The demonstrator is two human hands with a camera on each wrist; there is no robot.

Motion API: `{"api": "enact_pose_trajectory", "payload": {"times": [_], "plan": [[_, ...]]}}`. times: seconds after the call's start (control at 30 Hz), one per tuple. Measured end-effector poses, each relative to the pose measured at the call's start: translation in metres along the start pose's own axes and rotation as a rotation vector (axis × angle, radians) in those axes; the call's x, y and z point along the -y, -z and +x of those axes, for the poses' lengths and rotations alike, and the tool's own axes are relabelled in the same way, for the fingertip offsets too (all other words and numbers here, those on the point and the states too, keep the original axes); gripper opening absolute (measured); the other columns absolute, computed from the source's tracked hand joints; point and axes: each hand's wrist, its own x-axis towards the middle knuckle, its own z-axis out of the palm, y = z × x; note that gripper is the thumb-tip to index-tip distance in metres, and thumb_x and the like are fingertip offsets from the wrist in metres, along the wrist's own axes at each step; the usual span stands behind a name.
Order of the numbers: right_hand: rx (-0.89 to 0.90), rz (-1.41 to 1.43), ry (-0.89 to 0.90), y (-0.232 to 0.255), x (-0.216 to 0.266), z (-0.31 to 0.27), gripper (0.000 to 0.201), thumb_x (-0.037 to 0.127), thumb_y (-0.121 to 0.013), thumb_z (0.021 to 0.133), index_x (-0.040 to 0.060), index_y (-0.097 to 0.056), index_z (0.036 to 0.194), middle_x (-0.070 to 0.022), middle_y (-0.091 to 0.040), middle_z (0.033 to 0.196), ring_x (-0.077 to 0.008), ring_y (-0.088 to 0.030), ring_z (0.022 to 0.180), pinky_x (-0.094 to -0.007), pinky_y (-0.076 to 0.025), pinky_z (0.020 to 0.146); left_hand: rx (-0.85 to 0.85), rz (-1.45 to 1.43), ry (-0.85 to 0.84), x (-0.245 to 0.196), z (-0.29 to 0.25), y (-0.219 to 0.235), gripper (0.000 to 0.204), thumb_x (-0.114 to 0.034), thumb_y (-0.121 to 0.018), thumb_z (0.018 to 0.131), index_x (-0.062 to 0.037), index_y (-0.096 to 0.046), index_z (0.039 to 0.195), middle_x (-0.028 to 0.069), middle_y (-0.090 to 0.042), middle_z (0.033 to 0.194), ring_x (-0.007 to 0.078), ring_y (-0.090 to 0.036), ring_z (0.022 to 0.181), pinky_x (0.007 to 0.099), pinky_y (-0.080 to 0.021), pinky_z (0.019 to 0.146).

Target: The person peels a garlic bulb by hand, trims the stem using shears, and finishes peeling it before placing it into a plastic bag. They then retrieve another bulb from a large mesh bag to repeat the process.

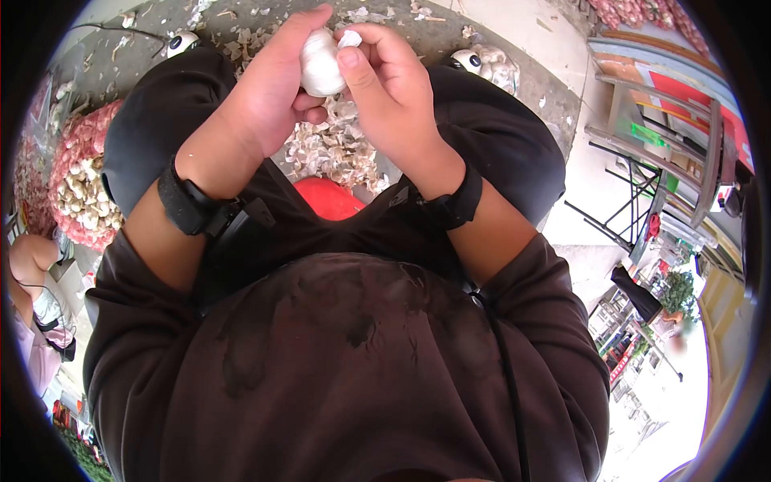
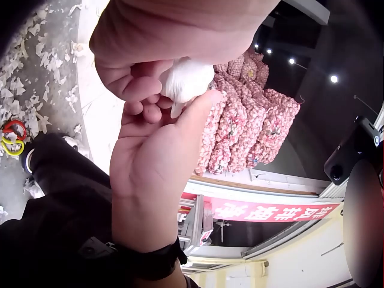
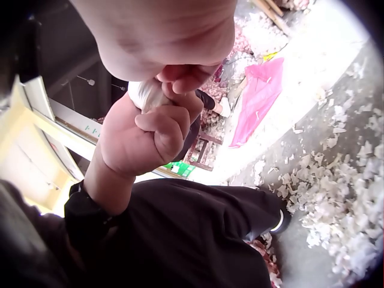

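Note:
A white garlic bulb [image 1: 320, 66] is held up between both hands, above the lap. My left hand [image 1: 261, 104] cradles it from the left side, fingers curled beneath and thumb stretched along the top. My right hand [image 1: 395, 95] is against the bulb's right side, pinching a loose flap of white garlic skin [image 1: 349, 38] between thumb and forefinger. In the left wrist view the bulb [image 2: 191, 81] shows smooth and white between the two hands. Fingers partly cover the bulb [image 3: 146, 96] in the right wrist view.
Peeled garlic skins [image 1: 333, 153] litter the floor between the legs, beside a red object [image 1: 328, 199]. A net sack of garlic [image 1: 87, 189] stands at the left. Stacked red net sacks [image 2: 240, 123] and a pink plastic sheet [image 3: 258, 99] lie farther off. Metal racks [image 1: 683, 145] stand right.

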Motion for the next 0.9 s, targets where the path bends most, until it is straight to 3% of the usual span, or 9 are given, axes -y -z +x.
{"api": "enact_pose_trajectory", "payload": {"times": [0.17, 0.37, 0.47, 0.57, 0.67, 0.7, 0.8, 0.83, 0.9], "plan": [[-0.041, 0.166, -0.035, -0.002, 0.002, -0.001, 0.016, 0.014, -0.061, 0.095, -0.0001, -0.058, 0.102, -0.0053, -0.065, 0.078, -0.0062, -0.059, 0.067, -0.0228, -0.048, 0.060, 0.063, 0.076, 0.023, -0.003, -0.005, -0.006, 0.042, -0.054, -0.050, 0.090, -0.0137, -0.058, 0.080, 0.0017, -0.056, 0.062, 0.0082, -0.035, 0.041, 0.0254, -0.033, 0.042], [-0.020, 0.008, -0.037, 0.001, 0.004, 0.002, 0.012, 0.012, -0.059, 0.096, 0.0002, -0.058, 0.095, -0.0056, -0.065, 0.075, -0.0069, -0.059, 0.062, -0.0231, -0.048, 0.056, -0.020, 0.010, 0.035, 0.001, -0.002, -0.006, 0.043, -0.053, -0.050, 0.091, -0.0136, -0.060, 0.078, 0.0033, -0.057, 0.062, 0.0085, -0.037, 0.042, 0.0253, -0.033, 0.042], [-0.045, -0.046, -0.094, 0.002, 0.005, 0.004, 0.012, 0.013, -0.058, 0.095, 0.0005, -0.058, 0.094, -0.0074, -0.065, 0.074, -0.0078, -0.060, 0.059, -0.0227, -0.047, 0.054, 0.204, 0.023, 0.079, -0.001, 0.002, 0.007, 0.034, -0.049, -0.054, 0.089, -0.0148, -0.057, 0.084, 0.0003, -0.058, 0.068, 0.0094, -0.051, 0.056, 0.0257, -0.036, 0.045], [-0.002, -0.343, -0.178, 0.011, 0.011, 0.007, 0.010, 0.006, -0.059, 0.090, 0.0002, -0.059, 0.098, -0.0104, -0.066, 0.075, -0.0180, -0.065, 0.066, -0.0299, -0.051, 0.060, 0.194, 0.115, 0.007, 0.001, 0.000, 0.000, 0.040, -0.052, -0.052, 0.090, -0.0126, -0.061, 0.089, 0.0035, -0.059, 0.066, 0.0094, -0.046, 0.048, 0.0262, -0.036, 0.044], [-0.017, -0.536, 0.016, 0.018, -0.013, 0.009, 0.025, 0.001, -0.055, 0.089, 0.0036, -0.060, 0.113, -0.0126, -0.065, 0.100, -0.0215, -0.066, 0.089, -0.0325, -0.052, 0.077, 0.073, 0.038, -0.046, 0.006, 0.003, -0.007, 0.038, -0.049, -0.056, 0.089, -0.0128, -0.060, 0.099, 0.0015, -0.062, 0.077, 0.0103, -0.054, 0.061, 0.0268, -0.039, 0.049], [-0.045, -0.758, 0.124, 0.020, -0.019, 0.006, 0.045, -0.002, -0.056, 0.083, 0.0058, -0.055, 0.127, -0.0165, -0.059, 0.118, -0.0318, -0.059, 0.109, -0.0381, -0.048, 0.091, 0.032, 0.072, -0.068, 0.005, 0.002, -0.008, 0.032, -0.047, -0.058, 0.090, -0.0144, -0.057, 0.093, -0.0006, -0.059, 0.078, 0.0087, -0.053, 0.066, 0.0262, -0.042, 0.056], [0.009, -0.641, 0.218, 0.024, 0.007, 0.009, 0.057, -0.001, -0.057, 0.079, 0.0072, -0.047, 0.135, -0.0175, -0.054, 0.127, -0.0347, -0.055, 0.115, -0.0398, -0.045, 0.096, 0.068, 0.056, -0.099, 0.012, 0.024, 0.008, 0.040, -0.046, -0.056, 0.093, -0.0099, -0.059, 0.109, 0.0010, -0.063, 0.090, 0.0120, -0.058, 0.079, 0.0300, -0.046, 0.068], [0.169, -0.571, 0.258, 0.026, 0.010, 0.009, 0.067, 0.001, -0.063, 0.076, 0.0082, -0.042, 0.139, -0.0193, -0.052, 0.128, -0.0341, -0.056, 0.113, -0.0392, -0.048, 0.095, 0.024, 0.039, -0.154, 0.011, 0.021, -0.004, 0.034, -0.045, -0.055, 0.095, -0.0120, -0.057, 0.100, -0.0012, -0.059, 0.087, 0.0088, -0.052, 0.075, 0.0273, -0.046, 0.068], [0.169, -0.491, 0.199, 0.023, 0.022, 0.005, 0.069, 0.001, -0.066, 0.073, 0.0082, -0.042, 0.138, -0.0211, -0.053, 0.126, -0.0349, -0.056, 0.112, -0.0397, -0.049, 0.092, 0.102, 0.017, -0.166, 0.015, 0.021, -0.006, 0.038, -0.046, -0.048, 0.098, -0.0099, -0.056, 0.106, -0.0006, -0.059, 0.093, 0.0096, -0.052, 0.078, 0.0289, -0.047, 0.074]]}}
